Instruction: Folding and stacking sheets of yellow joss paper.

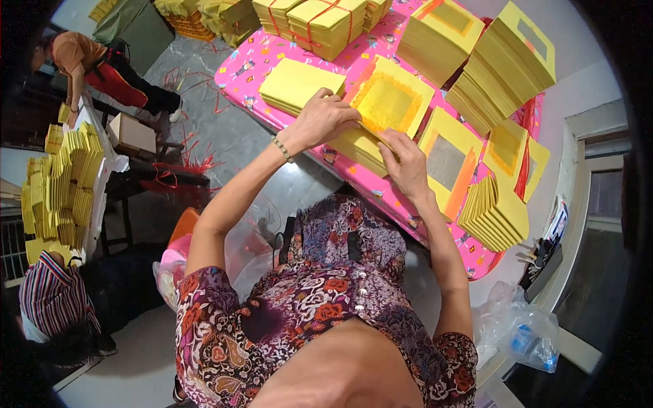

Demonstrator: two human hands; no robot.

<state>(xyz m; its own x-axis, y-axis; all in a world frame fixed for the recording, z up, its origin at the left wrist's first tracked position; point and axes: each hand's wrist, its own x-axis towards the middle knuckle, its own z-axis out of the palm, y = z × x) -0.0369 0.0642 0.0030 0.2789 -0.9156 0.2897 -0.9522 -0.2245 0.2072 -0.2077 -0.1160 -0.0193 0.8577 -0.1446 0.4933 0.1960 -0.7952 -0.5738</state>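
Note:
My left hand (325,121) rests on a stack of yellow paper sheets (360,146) at the near edge of the pink-covered table (248,71), fingers curled over the top sheet. My right hand (406,163) pinches the same stack's near corner. Just beyond the hands lies a yellow sheet with a gold foil square (390,102). A bead bracelet sits on my left wrist.
Other yellow paper stacks cover the table: a plain pile (296,83), tied bundles (326,24), fanned piles (493,211) and tall stacks (507,64). Two other people (88,61) work on the left by folded paper piles (61,190). A plastic bag (520,333) lies lower right.

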